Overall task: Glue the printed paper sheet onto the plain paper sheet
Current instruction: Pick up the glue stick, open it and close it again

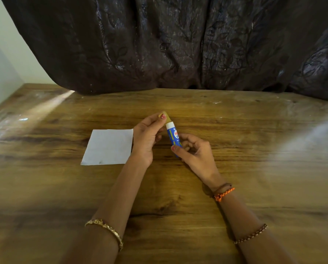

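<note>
A plain white paper sheet (108,147) lies flat on the wooden table (235,149), left of my hands. My right hand (196,152) grips the blue body of a glue stick (173,136), tilted with its white collar pointing up and away. My left hand (147,138) pinches the stick's yellow cap (167,118) at the top end; whether the cap is on or just off I cannot tell. No printed sheet shows anywhere.
A dark, patterned curtain (178,44) hangs along the table's far edge. A pale wall (1,69) bounds the left side. Bright glare patches lie on the table at the far left and right.
</note>
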